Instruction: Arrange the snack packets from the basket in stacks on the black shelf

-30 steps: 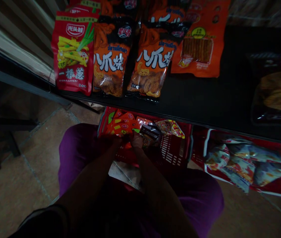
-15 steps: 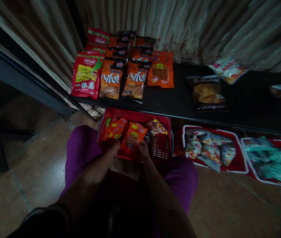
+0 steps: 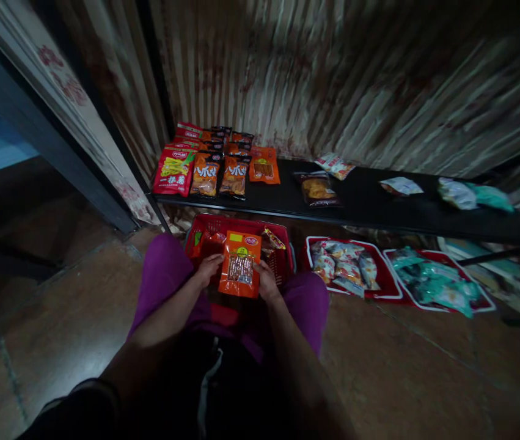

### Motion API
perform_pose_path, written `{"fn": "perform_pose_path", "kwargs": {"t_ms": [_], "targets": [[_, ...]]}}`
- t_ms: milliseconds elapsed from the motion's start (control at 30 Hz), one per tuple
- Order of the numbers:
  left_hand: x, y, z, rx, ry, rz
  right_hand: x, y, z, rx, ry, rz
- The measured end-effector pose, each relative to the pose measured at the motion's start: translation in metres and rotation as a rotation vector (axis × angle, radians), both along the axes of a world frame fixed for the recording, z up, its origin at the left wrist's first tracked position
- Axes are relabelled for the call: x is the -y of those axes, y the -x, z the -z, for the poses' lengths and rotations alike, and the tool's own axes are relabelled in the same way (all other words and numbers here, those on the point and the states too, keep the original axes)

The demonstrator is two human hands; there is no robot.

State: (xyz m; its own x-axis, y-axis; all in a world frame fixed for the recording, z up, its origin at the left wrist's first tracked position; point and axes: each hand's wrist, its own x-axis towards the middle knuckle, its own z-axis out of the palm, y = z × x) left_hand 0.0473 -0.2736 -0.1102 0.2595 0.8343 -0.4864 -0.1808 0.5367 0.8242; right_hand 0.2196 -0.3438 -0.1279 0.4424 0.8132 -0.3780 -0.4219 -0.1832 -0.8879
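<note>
An orange snack packet [image 3: 240, 264] with a see-through window is held up between both hands, above the near side of a red basket [image 3: 292, 260]. My left hand [image 3: 211, 269] pinches its left edge, and my right hand [image 3: 266, 280] grips its right edge. Inside the basket, more orange packets [image 3: 211, 241] lie to the left, partly hidden. A small yellow-and-red packet [image 3: 273, 238] rests on the right side of the basket. One similar orange packet [image 3: 264, 165] stands on the black shelf [image 3: 278, 201] behind.
Red snack bags [image 3: 174, 171] and black-and-orange bags [image 3: 205, 174] stand in rows at the shelf's left end. A dark-brown snack bag [image 3: 318, 189] lies farther right. Two more baskets stand on the floor, one with white-and-red bags [image 3: 346, 269], one with green bags [image 3: 438, 281].
Both hands have raised the orange packet from low in the basket, closer to me. My view has tilted up and drawn back, showing more of the shelf's right side.
</note>
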Motion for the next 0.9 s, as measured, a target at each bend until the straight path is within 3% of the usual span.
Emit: {"fn": "perform_pose_path", "kwargs": {"t_ms": [133,267,433,667,900], "targets": [[0.008,0.001,-0.012,0.027,-0.024,-0.005,0.013,0.012,-0.013,-0.004,0.0,-0.034],[0.013,-0.004,-0.022,0.061,-0.055,-0.046,0.017,0.023,-0.026,-0.068,-0.031,0.04],[0.017,-0.004,-0.032,0.093,-0.068,-0.076,0.01,0.024,-0.043,-0.057,-0.096,0.149],[0.014,0.0,-0.049,0.113,-0.076,-0.137,-0.001,0.027,-0.076,0.005,-0.131,0.194],[0.006,-0.001,-0.072,0.259,-0.085,-0.182,-0.015,0.025,-0.1,0.059,-0.126,0.294]]}}
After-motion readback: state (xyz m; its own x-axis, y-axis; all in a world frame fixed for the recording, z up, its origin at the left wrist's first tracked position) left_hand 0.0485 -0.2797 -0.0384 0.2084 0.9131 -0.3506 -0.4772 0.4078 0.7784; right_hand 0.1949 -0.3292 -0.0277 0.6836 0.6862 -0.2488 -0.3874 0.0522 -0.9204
